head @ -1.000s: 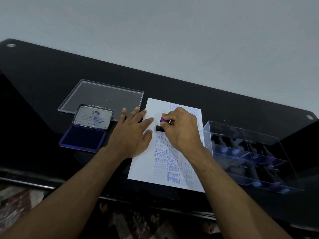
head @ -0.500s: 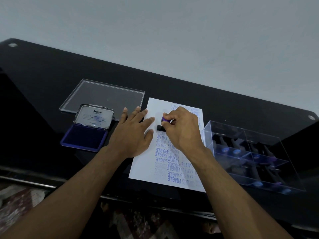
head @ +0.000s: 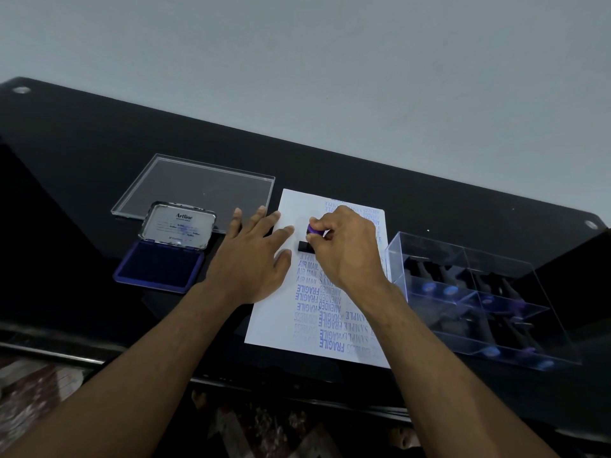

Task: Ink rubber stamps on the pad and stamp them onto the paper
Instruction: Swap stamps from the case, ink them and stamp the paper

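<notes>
Head view. Your right hand [head: 347, 249] pinches the purple knob of the rubber stamp [head: 309, 241], fingers curled round it; the stamp's black base sits on the paper [head: 287, 325] directly beneath the grip. Your left hand [head: 253, 262] lies flat just left of the grip, fingers straight and spread, its fingertips and thumb over the paper's left edge, the palm on the table [head: 82, 153].

The paper is a white sheet bearing rows of blue imprints: AIR MAIL just below the grip, then FRAGILE, AMENDED and SAMPLE nearer to you, with fainter marks beyond the grip.

Further left of the grip, past your left hand, the ink pad [head: 158, 267] lies open, its dark blue felt exposed and its lid [head: 180, 226], marked Artline, tilted up behind it. A clear flat cover [head: 198, 186] lies beyond the pad. Right of the grip, just beside the paper, stands a clear compartmented box [head: 479, 292] holding more stamps [head: 439, 287] with blue and purple knobs.

The table is glossy black glass with metal studs at its far corners. Behind it rises a plain pale wall [head: 330, 61]; patterned flooring [head: 29, 385] shows under the near edge.
</notes>
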`<state>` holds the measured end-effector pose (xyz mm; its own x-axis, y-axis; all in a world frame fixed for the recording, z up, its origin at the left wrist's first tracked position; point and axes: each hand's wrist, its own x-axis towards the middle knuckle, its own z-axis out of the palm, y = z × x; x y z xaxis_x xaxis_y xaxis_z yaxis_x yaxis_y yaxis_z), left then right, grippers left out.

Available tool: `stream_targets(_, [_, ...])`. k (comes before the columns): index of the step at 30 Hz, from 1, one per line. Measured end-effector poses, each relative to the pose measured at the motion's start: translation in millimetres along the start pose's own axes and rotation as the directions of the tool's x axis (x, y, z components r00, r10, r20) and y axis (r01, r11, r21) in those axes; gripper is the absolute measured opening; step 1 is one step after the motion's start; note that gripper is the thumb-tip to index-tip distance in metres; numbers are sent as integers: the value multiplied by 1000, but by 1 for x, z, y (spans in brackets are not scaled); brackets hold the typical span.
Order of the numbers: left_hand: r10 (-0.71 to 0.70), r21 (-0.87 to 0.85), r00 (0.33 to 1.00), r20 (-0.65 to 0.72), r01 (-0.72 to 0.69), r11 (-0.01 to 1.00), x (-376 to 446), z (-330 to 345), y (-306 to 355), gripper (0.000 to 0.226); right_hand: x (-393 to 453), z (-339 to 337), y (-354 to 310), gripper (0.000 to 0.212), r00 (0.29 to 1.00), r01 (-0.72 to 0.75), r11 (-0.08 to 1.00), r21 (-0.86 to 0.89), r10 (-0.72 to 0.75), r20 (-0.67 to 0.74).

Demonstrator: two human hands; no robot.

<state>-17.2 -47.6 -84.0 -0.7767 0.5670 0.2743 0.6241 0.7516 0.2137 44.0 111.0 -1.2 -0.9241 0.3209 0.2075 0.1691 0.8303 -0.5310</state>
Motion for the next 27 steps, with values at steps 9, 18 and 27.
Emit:
stream_targets(9, [7, -1, 1000, -5, -7, 1000, 0, 0, 0, 55, 0, 1, 1, 27, 1000, 6, 1000, -1, -6, -4])
stream_targets(18, [9, 9, 1000, -4, -8, 1000, -1, 1, 0, 55, -1, 1, -1, 25, 1000, 0, 1000, -2, 0, -11])
stream_targets(27, [12, 2, 1000, -6, -12, 1000, -1, 1, -1, 58, 1, 0, 0, 18, 1000, 26, 1000, -9, -26, -12])
